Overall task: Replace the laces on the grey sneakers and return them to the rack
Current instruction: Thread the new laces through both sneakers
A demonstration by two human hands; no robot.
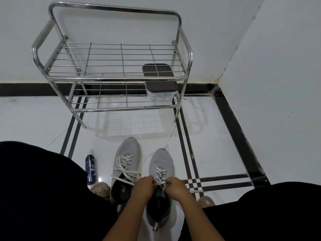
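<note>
Grey sneakers (144, 173) lie lengthwise, toes toward rack (111, 79).

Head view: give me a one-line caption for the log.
Both hands, left and right, pinch the white lace of the right sneaker on the floor before the rack.

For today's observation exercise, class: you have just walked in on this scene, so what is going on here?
A person crouches on the floor over two grey sneakers. Both hands, the left hand and the right hand, pinch the white lace at the top eyelets of the right sneaker. The left sneaker beside it is laced, its ends loose. The metal rack ahead holds only a lidded container on its lower shelf. A dark spray bottle stands left of the shoes.
</note>
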